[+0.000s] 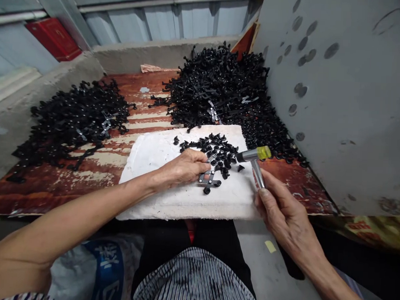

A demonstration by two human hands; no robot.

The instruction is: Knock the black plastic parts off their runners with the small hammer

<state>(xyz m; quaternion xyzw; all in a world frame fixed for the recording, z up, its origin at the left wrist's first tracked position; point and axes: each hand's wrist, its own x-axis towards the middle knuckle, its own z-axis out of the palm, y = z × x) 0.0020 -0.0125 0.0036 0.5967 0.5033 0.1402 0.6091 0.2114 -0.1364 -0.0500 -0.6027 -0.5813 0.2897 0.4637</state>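
Over the white pad, my left hand (188,167) is closed on a grey metal linkage (207,180) with crossing arms and black round ends. My fingers cover part of it. Round the handle of a small mallet (257,163) my right hand (281,209) is wrapped; the mallet has a black face on the left and a yellow face on the right. Its head is raised beside the pad's right edge, apart from the linkage. Small black plastic caps (216,148) lie loose on the pad just beyond my left hand.
The white pad (153,179) lies at the front of a worn red-brown tabletop (139,104). Black parts are heaped in a left pile (76,115) and a larger back pile (222,85). A grey panel (346,107) stands along the right side.
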